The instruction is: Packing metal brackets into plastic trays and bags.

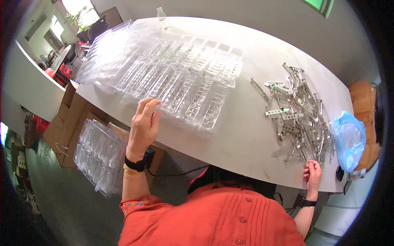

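Observation:
A clear plastic tray (193, 98) with rows of long compartments lies on the white table. My left hand (143, 121) is at its near left edge, fingers loosely bent, thumb apart, nothing visible in them. Whether the fingertips touch the tray I cannot tell. On the right lies a loose pile of thin silvery metal strips (301, 112), several of them with holes. At the pile's near end, close to the table's front edge, my right hand (312, 175) has its fingers pinched together. What sits between those fingertips is too small to make out.
More clear trays (111, 53) are stacked at the table's far left. Others (98, 156) stand below by a cardboard box (67, 127). A blue plastic bag (349, 141) sits at the right edge. A small clear bottle (161, 14) stands at the back.

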A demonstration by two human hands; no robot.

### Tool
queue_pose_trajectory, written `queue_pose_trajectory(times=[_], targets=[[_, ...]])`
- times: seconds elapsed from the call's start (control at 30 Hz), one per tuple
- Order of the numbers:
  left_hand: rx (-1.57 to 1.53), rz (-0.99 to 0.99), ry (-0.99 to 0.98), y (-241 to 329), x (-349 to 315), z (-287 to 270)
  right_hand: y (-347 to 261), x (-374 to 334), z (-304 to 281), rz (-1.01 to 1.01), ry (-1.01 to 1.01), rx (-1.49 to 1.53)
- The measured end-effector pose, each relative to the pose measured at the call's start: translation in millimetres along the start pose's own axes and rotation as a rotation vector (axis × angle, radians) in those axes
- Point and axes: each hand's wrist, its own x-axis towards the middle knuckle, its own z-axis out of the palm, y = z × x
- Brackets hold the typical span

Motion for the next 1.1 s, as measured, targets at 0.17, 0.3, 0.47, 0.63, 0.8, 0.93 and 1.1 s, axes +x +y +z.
queue_pose_trajectory(times=[0.17,0.3,0.47,0.63,0.8,0.93,1.1], targets=[[-0.083,-0.047,0.015,0.3,-3.5,0.6,1.8,2.1,-1.6,-0.007,-0.005,-0.017],[-0.085,-0.038,0.024,-1.6,-8.2,3.0,4.6,4.6,-5.8,-0.023,0.006,-0.042],[-0.084,-0.012,0.136,-7.6,-16.9,10.6,5.8,6.7,-8.8,-0.02,-0.004,-0.044],[-0.059,-0.064,0.434,-17.6,-33.2,32.6,4.6,7.0,-9.4,0.023,0.004,-0.036],[-0.121,-0.244,0.648,-27.5,-38.8,49.7,0.6,7.4,-7.5,0.038,0.011,0.008],[-0.016,-0.321,0.566,-28.6,-42.9,54.2,2.3,11.1,-12.4,0.021,-0.032,-0.022],[-0.048,-0.289,0.509,-24.0,-50.7,70.7,2.3,14.4,-14.9,0.016,-0.023,-0.041]])
